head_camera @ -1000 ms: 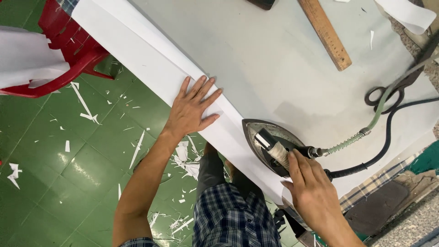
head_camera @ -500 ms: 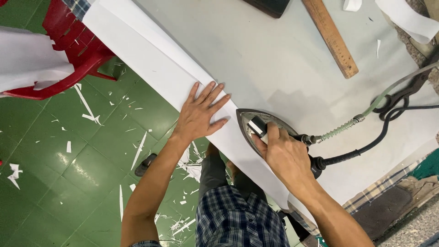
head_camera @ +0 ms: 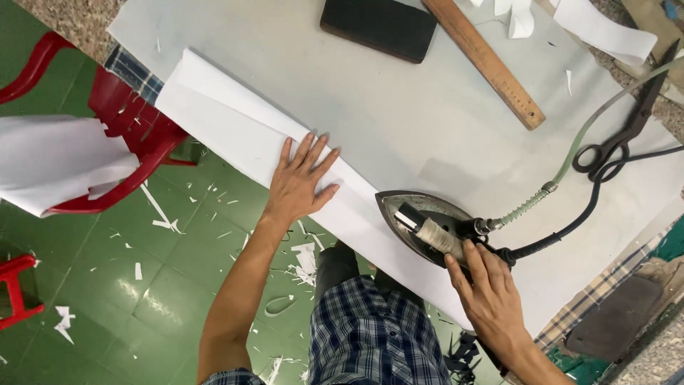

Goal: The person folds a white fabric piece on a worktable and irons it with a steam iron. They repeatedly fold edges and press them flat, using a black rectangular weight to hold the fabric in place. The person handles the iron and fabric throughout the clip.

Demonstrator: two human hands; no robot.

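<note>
Matt white cloth (head_camera: 235, 121), shiny metal iron (head_camera: 420, 221), rough wooden ruler (head_camera: 484, 60).

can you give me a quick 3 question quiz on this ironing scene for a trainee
1. True or false: the left hand lies flat on the folded white fabric.
2. Which thing does the right hand touch: A) the wooden ruler, B) the iron, C) the scissors?
3. What dark thing lies near the far end of the ruler?

Key
1. True: its fingers are spread on the fold.
2. B: at the rear of the handle, though a closed grip is not clear.
3. A black rectangular block.
</note>
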